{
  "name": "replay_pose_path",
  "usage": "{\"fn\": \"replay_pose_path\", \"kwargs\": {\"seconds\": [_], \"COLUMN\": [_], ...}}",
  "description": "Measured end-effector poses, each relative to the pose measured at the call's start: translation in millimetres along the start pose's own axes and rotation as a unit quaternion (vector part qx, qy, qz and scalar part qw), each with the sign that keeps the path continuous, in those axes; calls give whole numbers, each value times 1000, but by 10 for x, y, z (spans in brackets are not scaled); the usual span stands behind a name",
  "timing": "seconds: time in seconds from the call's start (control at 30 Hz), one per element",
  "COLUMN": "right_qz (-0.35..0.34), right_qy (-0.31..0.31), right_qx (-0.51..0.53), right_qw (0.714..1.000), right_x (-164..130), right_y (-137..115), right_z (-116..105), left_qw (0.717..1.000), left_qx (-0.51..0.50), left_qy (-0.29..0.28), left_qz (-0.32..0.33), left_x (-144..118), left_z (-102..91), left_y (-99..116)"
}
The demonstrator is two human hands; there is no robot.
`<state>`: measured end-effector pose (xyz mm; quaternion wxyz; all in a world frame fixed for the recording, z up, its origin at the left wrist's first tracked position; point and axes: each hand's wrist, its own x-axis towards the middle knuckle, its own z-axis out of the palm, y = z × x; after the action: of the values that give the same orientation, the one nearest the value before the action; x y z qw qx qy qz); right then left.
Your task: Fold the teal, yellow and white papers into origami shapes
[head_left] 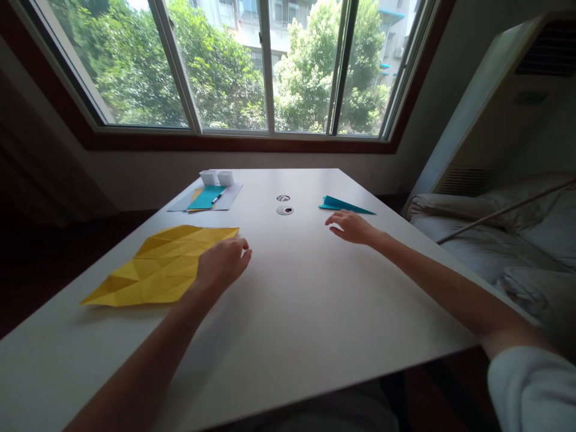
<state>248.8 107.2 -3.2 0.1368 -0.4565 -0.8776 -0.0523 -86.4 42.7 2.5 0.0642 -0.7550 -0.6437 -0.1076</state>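
Observation:
A creased yellow paper sheet (157, 264) lies flat on the left part of the white table (292, 300). My left hand (222, 264) rests at the sheet's right edge, fingers curled loosely, touching or just over the paper. My right hand (351, 227) hovers palm down over the table with fingers spread, holding nothing. Just beyond it lies a folded teal paper plane (344, 205), apart from the fingertips.
At the back left, a grey sheet (227, 198) carries teal paper (204, 198), a pen and two small white cups (216, 177). Two small round objects (284, 204) sit mid-table. A window spans the far wall; a bed with crumpled bedding (517, 240) stands to the right.

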Motion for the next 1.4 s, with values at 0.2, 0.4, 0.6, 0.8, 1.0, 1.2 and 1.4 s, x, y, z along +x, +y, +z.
{"fn": "replay_pose_path", "kwargs": {"seconds": [0.2, 0.4, 0.6, 0.8, 1.0, 1.2, 1.4], "right_qz": [-75, -61, -77, -86, -106, -65, 20], "right_qy": [8, 31, 27, 42, 49, 107, 213], "right_qx": [90, 137, 160, 162, 126, 103, 111], "right_qw": [993, 988, 984, 982, 985, 987, 970], "right_x": [-439, -670, -669, -676, -680, -646, -656], "right_y": [-494, -638, -713, -706, -712, -673, -569], "right_z": [1, 96, 150, 162, 175, 161, 88], "left_qw": [988, 978, 977, 980, 983, 963, 921], "left_qx": [36, 11, 19, 71, 170, 174, -9], "left_qy": [-92, -141, -138, -150, 59, 156, 23], "left_qz": [-122, -154, -161, -111, -42, 132, 388], "left_x": [35, 21, 36, -13, -156, -228, -295], "left_z": [-78, -34, -11, -95, -291, -240, 73], "left_y": [-330, -369, -361, -291, -77, 290, 606]}}
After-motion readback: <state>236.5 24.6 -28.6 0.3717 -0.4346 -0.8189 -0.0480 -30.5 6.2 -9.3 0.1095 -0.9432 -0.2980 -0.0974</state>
